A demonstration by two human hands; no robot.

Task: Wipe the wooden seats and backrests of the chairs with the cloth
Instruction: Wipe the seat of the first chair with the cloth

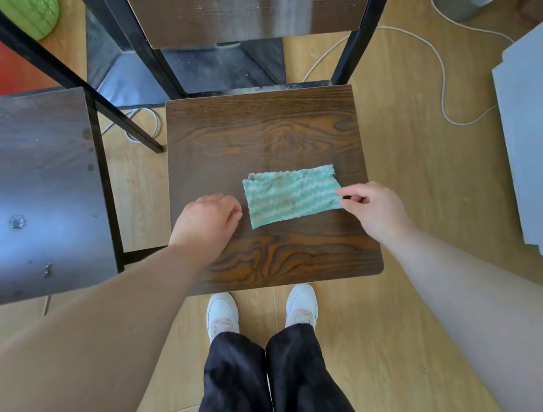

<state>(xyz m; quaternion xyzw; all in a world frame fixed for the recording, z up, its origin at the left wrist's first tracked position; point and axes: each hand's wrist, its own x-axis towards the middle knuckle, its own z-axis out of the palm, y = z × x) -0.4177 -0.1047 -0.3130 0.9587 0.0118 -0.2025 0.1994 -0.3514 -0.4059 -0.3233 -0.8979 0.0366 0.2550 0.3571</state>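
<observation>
- The cloth (291, 196) looks soft, thin and very light, so it should bend and fold with no effort
- It will not break, but it may bunch up or slip on the smooth wood if it is pushed by one corner only
- A good way to hold it is flat under the whole hand, or by an edge to lift it
- The cloth is green with wavy white stripes, and its edges look a bit fuzzy
- It has some brown dirty marks near the middle
- It is folded into a long shape and lies flat on the wooden seat (253, 132), a little to the right side and nearer the front
- The right hand (375, 207) pinches the right end of the cloth with its thumb and a finger
- The left hand (208, 219) is just beside the left end of the cloth, with its fingers loosely curled and nothing in them
- The backrest (236, 3) stands up behind the seat, and it has some pale dusty specks on it
- Another dark chair seat (23, 197) is on the left, and it looks dusty too
</observation>
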